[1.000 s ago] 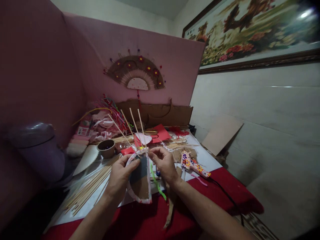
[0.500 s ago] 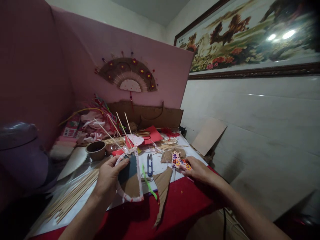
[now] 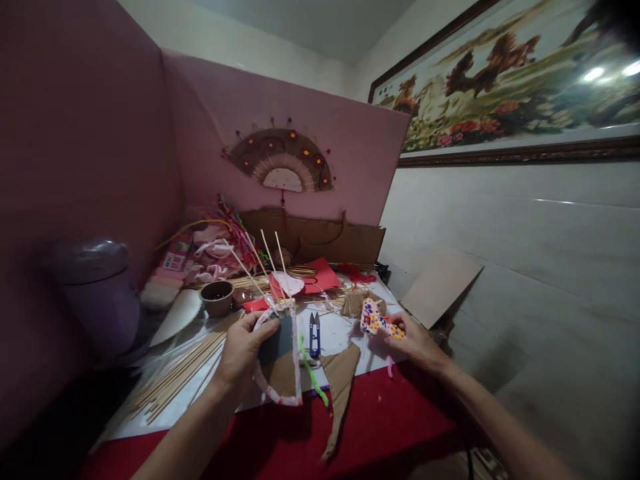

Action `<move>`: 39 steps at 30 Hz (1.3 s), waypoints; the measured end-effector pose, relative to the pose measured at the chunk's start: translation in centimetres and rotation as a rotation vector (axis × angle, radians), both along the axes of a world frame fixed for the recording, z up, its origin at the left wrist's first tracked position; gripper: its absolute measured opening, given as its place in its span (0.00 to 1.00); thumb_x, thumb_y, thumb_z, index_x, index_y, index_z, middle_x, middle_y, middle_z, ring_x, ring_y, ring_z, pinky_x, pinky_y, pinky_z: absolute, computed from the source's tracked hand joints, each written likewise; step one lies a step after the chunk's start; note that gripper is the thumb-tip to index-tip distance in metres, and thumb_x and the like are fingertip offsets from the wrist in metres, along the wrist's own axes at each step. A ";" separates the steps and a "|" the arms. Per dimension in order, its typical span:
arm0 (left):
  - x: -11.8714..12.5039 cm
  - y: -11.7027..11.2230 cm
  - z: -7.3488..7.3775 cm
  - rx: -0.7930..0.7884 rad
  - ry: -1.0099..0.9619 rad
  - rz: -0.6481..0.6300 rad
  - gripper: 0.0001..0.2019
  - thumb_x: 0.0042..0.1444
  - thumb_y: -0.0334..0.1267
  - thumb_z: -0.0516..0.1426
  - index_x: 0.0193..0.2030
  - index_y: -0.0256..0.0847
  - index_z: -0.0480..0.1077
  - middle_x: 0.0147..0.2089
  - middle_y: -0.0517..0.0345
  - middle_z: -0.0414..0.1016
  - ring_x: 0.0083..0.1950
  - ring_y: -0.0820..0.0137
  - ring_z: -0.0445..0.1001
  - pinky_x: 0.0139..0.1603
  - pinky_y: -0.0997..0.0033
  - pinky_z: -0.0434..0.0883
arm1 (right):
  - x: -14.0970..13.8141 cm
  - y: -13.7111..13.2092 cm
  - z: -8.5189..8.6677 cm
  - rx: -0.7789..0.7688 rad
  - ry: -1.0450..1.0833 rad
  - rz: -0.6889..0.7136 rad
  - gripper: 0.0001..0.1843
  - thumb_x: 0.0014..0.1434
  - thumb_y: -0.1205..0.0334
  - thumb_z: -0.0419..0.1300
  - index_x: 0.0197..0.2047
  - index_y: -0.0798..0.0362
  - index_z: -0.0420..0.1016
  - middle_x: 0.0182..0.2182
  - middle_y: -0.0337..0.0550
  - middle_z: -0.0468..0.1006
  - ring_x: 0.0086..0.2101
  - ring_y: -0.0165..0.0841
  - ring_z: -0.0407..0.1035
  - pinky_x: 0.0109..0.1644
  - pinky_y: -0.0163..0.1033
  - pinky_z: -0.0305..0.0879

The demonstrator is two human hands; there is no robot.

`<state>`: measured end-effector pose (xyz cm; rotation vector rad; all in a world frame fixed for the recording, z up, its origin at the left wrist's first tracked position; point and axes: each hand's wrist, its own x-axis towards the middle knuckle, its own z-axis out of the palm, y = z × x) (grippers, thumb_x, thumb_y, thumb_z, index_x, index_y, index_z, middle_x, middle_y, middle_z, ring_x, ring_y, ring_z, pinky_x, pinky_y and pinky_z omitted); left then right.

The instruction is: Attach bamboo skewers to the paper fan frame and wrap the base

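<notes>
Since the frame of a second ago, the right hand (image 3: 417,341) has been withdrawn from the fan piece and brought to the flower-patterned glue gun (image 3: 376,321) near the right edge of the red-covered table (image 3: 395,430). Its fingers are curled shut around the rear of the gun. Whether the gun is lifted or resting on the white sheet (image 3: 335,333) cannot be told.

The left hand (image 3: 243,350) is closed on the half-made fan piece (image 3: 280,363), a cardboard half-round with pink-and-white edging. It is held upright, thumb across its face, over the near middle of the table. Bamboo skewers (image 3: 265,263) are seen projecting upward from its top.

A green ribbon strip (image 3: 313,370) and a pointed cardboard offcut (image 3: 340,390) are noted just right of the fan piece, the offcut lying out over the bare red cloth. Blue thread snips (image 3: 315,333) are laid on the sheet between the two hands.

A loose bundle of skewers (image 3: 180,377) is spread toward the left edge. A brown bowl (image 3: 217,297) stands behind it, and a purple lidded bin (image 3: 97,293) beyond the table's left edge.

Red paper (image 3: 324,273) and a heap of ribbons (image 3: 215,247) are recorded at the far edge. A finished fan (image 3: 283,163) is fixed to the pink backboard (image 3: 365,167).
</notes>
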<state>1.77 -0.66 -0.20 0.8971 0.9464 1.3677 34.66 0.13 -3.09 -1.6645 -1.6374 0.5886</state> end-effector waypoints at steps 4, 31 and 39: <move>0.0 0.1 -0.3 0.029 0.016 -0.006 0.13 0.38 0.39 0.65 0.30 0.35 0.73 0.25 0.59 0.74 0.26 0.72 0.71 0.29 0.74 0.67 | 0.0 0.3 -0.2 0.030 0.157 0.016 0.26 0.41 0.58 0.61 0.45 0.54 0.63 0.35 0.44 0.76 0.32 0.37 0.70 0.34 0.38 0.65; 0.5 -0.8 0.1 0.156 0.237 -0.165 0.10 0.42 0.39 0.62 0.31 0.34 0.73 0.26 0.58 0.73 0.27 0.72 0.67 0.29 0.73 0.62 | -12.4 -6.4 5.6 -0.291 0.778 0.406 0.18 0.53 0.48 0.58 0.31 0.57 0.71 0.18 0.34 0.66 0.10 0.19 0.52 0.09 0.26 0.49; 0.6 -1.0 0.2 0.152 0.254 -0.194 0.10 0.42 0.38 0.62 0.32 0.34 0.74 0.27 0.57 0.74 0.27 0.71 0.67 0.30 0.72 0.63 | -13.1 -5.7 5.0 -0.396 0.780 0.402 0.19 0.53 0.48 0.57 0.33 0.58 0.72 0.20 0.34 0.66 0.11 0.19 0.51 0.08 0.25 0.50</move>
